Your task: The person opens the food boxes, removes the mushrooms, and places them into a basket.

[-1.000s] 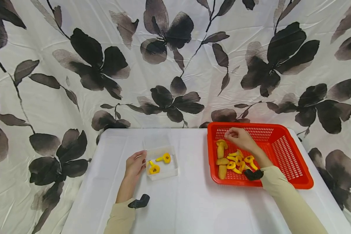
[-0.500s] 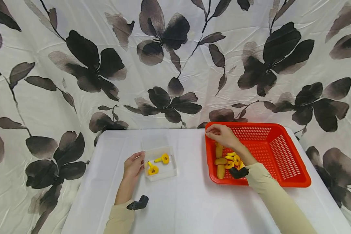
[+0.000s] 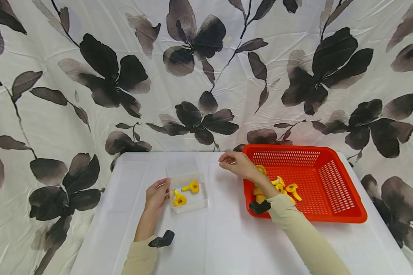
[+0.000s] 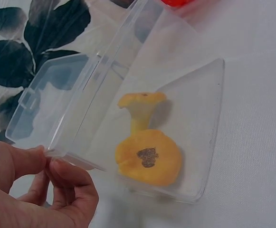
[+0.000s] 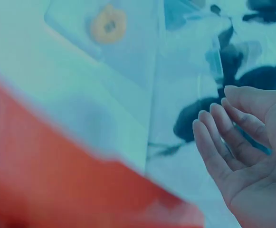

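Note:
A clear plastic box [image 3: 200, 203] stands on the table with its lid [image 4: 47, 102] swung back. Inside it lie two yellow chanterelle mushrooms, one with its cap [image 4: 148, 156] nearer the camera and the other mushroom [image 3: 193, 186] further right in the head view. My left hand [image 3: 157, 194] pinches the box's left edge between thumb and fingers. Above the left rim of a red basket [image 3: 316, 191], my right hand [image 3: 239, 165] reaches toward the box. Its fingers [image 5: 214, 147] are loosely bent, and nothing shows between them in the right wrist view.
Several yellow chanterelles [image 3: 291, 188] and some thick brown mushrooms [image 3: 260, 198] lie in the basket's left part, partly hidden by my right forearm. White cloth [image 3: 227, 229] covers the table. A flowered curtain [image 3: 206, 76] hangs behind its back edge.
My right hand has moved left, from over the basket's inside to past its left rim. My left hand stays at the box, and the two chanterelles in it lie as before.

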Tool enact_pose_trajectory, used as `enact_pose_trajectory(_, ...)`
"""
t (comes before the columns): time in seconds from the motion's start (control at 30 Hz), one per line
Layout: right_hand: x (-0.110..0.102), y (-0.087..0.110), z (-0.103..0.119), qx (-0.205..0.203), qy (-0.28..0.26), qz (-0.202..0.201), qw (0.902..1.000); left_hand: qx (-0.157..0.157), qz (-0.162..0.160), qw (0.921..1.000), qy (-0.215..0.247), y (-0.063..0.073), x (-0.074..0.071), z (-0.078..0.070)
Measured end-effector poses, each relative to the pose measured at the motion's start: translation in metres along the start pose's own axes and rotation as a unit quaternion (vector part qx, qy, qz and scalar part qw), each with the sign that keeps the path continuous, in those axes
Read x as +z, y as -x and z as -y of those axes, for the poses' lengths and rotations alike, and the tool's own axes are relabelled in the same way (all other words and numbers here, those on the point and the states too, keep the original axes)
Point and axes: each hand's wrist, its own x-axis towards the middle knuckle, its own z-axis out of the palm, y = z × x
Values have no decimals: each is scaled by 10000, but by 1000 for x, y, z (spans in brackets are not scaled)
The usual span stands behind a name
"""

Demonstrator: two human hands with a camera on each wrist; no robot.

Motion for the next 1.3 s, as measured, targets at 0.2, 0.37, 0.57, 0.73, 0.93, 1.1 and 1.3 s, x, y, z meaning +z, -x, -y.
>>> enact_pose_trajectory(0.2, 27, -9, 8, -174, -17, 354, 9992, -19, -21, 10000, 22, 1, 0, -1)
enact_pose_trajectory(0.37, 48, -16, 16, -425, -36, 718, 9965, -12, -6, 10000, 38, 0, 0, -1)
enact_pose_trajectory(0.57, 73, -22, 26, -596, 3, 1066, 9925, -36, 26, 10000, 51, 0, 0, -1)
enact_pose_trajectory(0.73, 94, -27, 30, -772, 162, 1381, 9873, -48, 27, 10000, 7, 1, -1, -1)
enact_pose_trajectory(0.93, 113, -31, 30, -696, 229, 1734, 9821, 24, 55, 9999, 88, 1, -1, 0)
enact_pose_trajectory(1.1, 126, -32, 29, -611, 472, 1936, 9780, 27, 38, 9999, 123, 1, -1, -1)
enact_pose_trajectory(1.3, 139, -30, 26, -718, 908, 2112, 9706, 9, 31, 10000, 44, 2, -2, -1)
